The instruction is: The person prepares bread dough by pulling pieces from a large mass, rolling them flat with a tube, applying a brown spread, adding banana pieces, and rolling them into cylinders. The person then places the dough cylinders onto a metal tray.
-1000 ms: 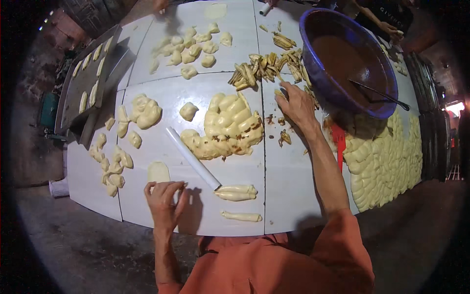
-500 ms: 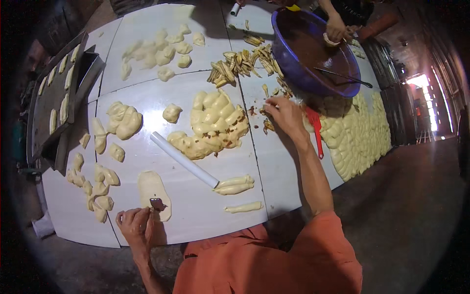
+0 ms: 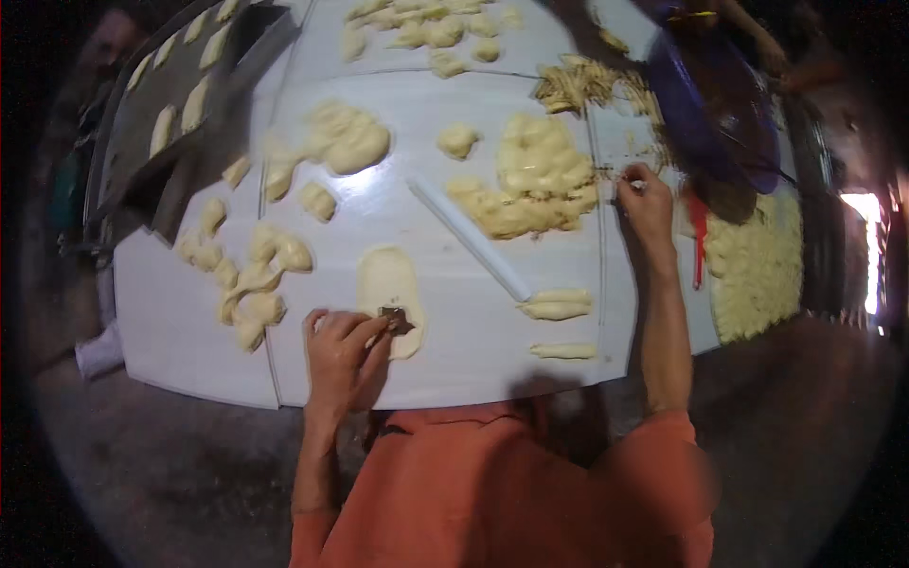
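Note:
A flattened oval of pale dough [image 3: 381, 275] lies near the table's front edge, with a dark brown patch of filling [image 3: 402, 324] on its lower part. My left hand [image 3: 343, 352] is at that patch, its fingers pinched together at the filling; anything between them is hidden. My right hand [image 3: 649, 210] is raised over the table to the right, thumb and forefinger curled together around a small bit too blurred to name. A white tube-shaped rolling pin [image 3: 471, 241] rests between the hands. Two rolled dough pieces [image 3: 557, 305] lie below its lower end, with another roll [image 3: 563, 351] nearer me.
A purple basin [image 3: 668, 109] stands at the back right, near another person's arm [image 3: 757, 38]. A red-handled tool [image 3: 699, 241] and a dough sheet [image 3: 755, 270] lie right. Yellowish strips [image 3: 578, 85] are heaped behind. Dough lumps [image 3: 256, 284] and a dark tray [image 3: 133, 118] occupy the left.
The view has shifted, so the table appears farther right and up. My left fingers have moved onto the brown filling. My right hand has closed into a pinch and drawn back from the strips.

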Motion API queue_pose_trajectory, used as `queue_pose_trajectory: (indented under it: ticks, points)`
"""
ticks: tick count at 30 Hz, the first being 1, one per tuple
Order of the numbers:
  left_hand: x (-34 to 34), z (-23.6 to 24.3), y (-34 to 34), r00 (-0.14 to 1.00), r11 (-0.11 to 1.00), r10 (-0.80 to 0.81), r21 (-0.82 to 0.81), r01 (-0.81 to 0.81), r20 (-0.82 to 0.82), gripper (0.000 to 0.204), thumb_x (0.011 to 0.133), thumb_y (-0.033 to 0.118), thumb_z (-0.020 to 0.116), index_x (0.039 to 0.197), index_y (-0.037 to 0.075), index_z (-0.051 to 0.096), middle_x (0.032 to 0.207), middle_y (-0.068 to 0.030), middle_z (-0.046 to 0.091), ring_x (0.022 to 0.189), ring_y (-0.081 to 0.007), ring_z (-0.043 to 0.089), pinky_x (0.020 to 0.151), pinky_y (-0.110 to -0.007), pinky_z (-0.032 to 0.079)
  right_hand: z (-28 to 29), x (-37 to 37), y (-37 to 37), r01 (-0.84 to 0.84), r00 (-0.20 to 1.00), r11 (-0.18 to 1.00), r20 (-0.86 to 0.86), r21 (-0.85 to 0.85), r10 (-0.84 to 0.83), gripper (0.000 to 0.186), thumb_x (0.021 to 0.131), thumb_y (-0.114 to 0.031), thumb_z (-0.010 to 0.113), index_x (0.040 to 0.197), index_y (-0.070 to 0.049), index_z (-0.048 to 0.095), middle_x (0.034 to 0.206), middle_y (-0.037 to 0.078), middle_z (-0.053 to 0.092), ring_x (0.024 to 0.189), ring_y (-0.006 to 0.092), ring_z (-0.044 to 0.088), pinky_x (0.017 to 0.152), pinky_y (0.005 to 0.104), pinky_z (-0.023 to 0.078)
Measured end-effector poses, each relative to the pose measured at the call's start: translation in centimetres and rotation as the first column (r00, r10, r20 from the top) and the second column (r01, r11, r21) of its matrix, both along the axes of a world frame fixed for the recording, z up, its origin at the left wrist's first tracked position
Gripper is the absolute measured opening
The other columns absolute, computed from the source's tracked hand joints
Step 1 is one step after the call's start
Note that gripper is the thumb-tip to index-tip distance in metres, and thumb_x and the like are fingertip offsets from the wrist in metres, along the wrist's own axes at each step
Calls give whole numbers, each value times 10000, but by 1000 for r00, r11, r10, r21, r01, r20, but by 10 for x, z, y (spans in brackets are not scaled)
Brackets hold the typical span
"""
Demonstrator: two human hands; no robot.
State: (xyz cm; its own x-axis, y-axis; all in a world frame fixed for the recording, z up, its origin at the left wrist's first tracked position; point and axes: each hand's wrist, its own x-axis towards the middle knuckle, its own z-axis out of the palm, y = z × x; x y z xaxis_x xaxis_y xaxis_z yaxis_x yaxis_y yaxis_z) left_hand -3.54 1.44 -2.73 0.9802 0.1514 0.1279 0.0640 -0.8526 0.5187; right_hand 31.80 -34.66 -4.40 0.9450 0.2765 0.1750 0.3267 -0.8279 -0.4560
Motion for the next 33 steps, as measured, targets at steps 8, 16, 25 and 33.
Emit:
queue_pose_trajectory:
  ticks: [8, 16, 25, 33]
  points:
    - [-5, -9, 5, 1000, 1000, -8, -10, 8, 24, 197, 866, 216, 797, 1054, 162, 770, 974, 2, 693, 982, -190, 643, 988, -460, 384, 60, -160, 104, -5, 759, 908, -589, 419, 276, 226, 911, -120, 718, 1095, 11, 723, 947, 102, 731, 824, 153, 696, 714, 292, 540]
    - [-4, -1, 15, 998, 998, -58, 2, 58, -21, 227, 840, 225, 821, 1063, 215, 786, 977, 10, 695, 978, -195, 639, 986, -481, 377, 17, -257, 179, -317, 742, 833, -428, 453, 516, 187, 950, -128, 720, 1094, -10, 732, 980, 110, 698, 837, 226, 707, 728, 336, 551]
    - [-5, -7, 18, 996, 996, -87, -22, 88, 14, 294, 785, 181, 827, 1071, 244, 796, 993, 29, 700, 982, -183, 640, 969, -463, 391, 6, -268, 186, -345, 840, 854, -277, 388, 466, 141, 951, -126, 722, 1050, -26, 737, 922, 117, 709, 808, 280, 714, 694, 362, 557]
    - [-6, -9, 19, 989, 995, -100, -16, 102, 108, 149, 854, 227, 801, 998, 190, 786, 925, 12, 673, 908, -178, 627, 864, -414, 414, 8, -266, 183, -441, 827, 851, -239, 283, 508, 162, 945, -143, 728, 1090, -76, 753, 963, 96, 700, 801, 266, 712, 693, 364, 566]
